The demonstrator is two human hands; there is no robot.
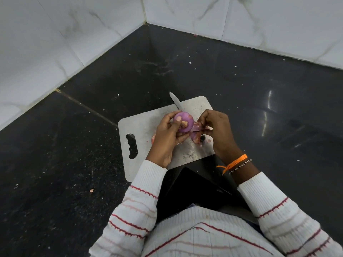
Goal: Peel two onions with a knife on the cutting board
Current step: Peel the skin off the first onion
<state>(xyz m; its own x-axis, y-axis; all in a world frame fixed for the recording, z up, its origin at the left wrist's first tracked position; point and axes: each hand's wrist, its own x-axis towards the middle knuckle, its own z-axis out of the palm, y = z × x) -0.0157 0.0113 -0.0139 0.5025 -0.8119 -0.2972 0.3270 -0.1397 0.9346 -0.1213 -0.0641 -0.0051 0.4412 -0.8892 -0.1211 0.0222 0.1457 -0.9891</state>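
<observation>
Right now my left hand (168,132) grips the purple onion (183,121) just above the cutting board (146,119), thumb pressed on its top. My right hand (216,127) pinches loose peel (199,127) beside the onion, and the knife (176,102) blade pokes out behind the onion over the board's far edge. Another onion piece (153,139) peeks from under my left hand, on the board on the dark table (74,145).

The bench (241,86) lies open left, right and beyond the board (148,125), as far as the two tiled walls (74,34) meeting in the far corner. On the board, the knife (176,101) juts past the far edge, peels (196,135) crowd the middle, and both hands (167,134) with the onion (183,123) block its centre. Its handle end at left is bare.
</observation>
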